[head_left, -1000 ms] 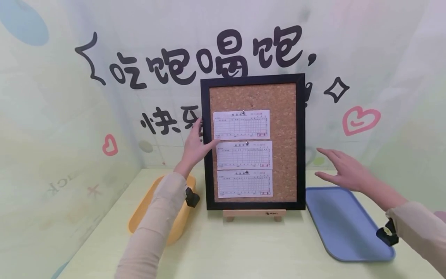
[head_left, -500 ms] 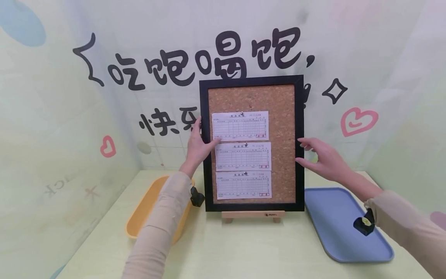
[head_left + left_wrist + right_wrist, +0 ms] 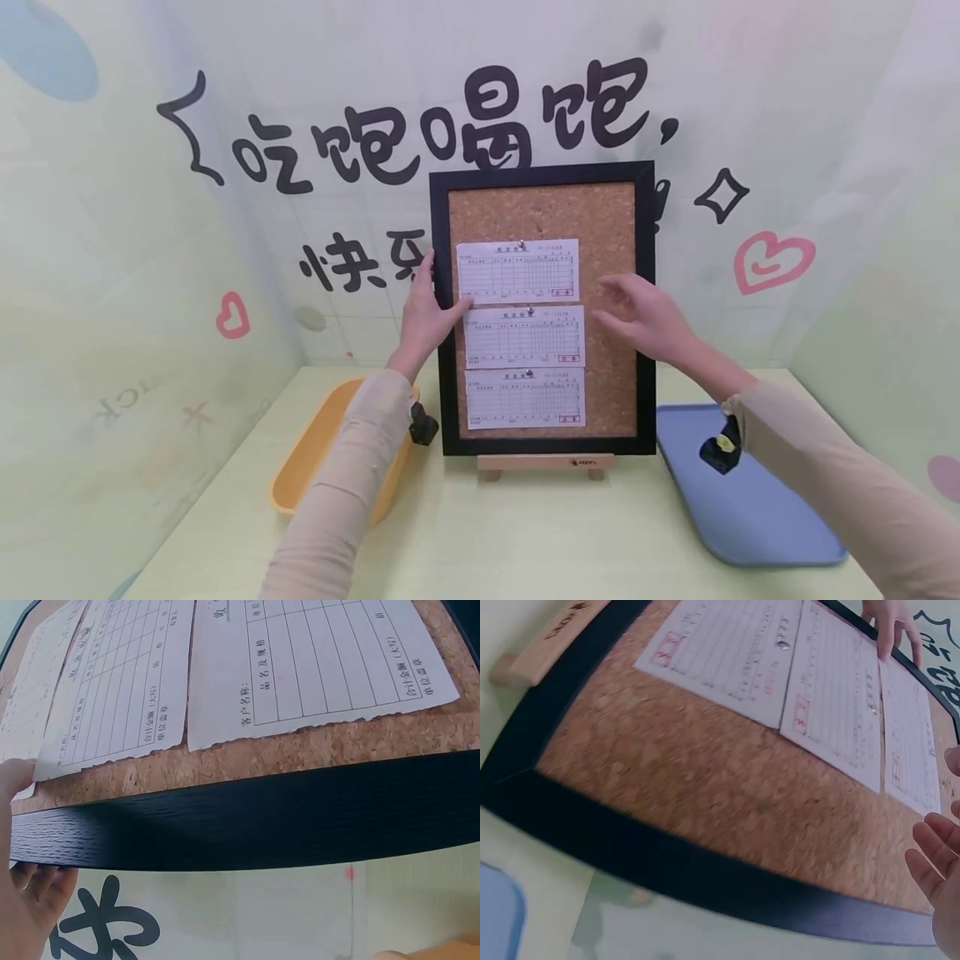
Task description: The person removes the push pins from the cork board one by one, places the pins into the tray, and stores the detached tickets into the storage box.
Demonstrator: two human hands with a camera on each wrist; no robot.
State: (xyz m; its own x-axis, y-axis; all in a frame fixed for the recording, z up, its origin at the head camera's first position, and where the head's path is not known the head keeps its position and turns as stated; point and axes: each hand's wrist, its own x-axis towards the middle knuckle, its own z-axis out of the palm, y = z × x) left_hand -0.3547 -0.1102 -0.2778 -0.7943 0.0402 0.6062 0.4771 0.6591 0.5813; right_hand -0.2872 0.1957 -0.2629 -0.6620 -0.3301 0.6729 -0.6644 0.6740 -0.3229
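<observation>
A cork board [image 3: 547, 208] in a black frame stands on a small wooden easel [image 3: 545, 463] in the head view. Three printed receipt slips, top [image 3: 487, 271], middle [image 3: 487, 337] and bottom [image 3: 487, 400], hang in a column on it, each with a metal push pin near its upper edge. My left hand [image 3: 429, 321] grips the frame's left side, thumb over the front by the slips and fingers behind, as the left wrist view shows. In front of the bare cork, right of the upper slips, my right hand [image 3: 647, 317] holds nothing visible, its fingers loosely bent and thumb apart.
On the pale table [image 3: 517, 542], a yellow bin [image 3: 303, 454] sits to the left, partly behind my left forearm. A blue tray [image 3: 750, 508] lies to the right under my right forearm. Behind the board is a wall sheet printed with black characters [image 3: 360, 142].
My right hand has moved left from beside the frame, past its right side, to in front of the cork, its fingers bending a little more. My left hand keeps its grip.
</observation>
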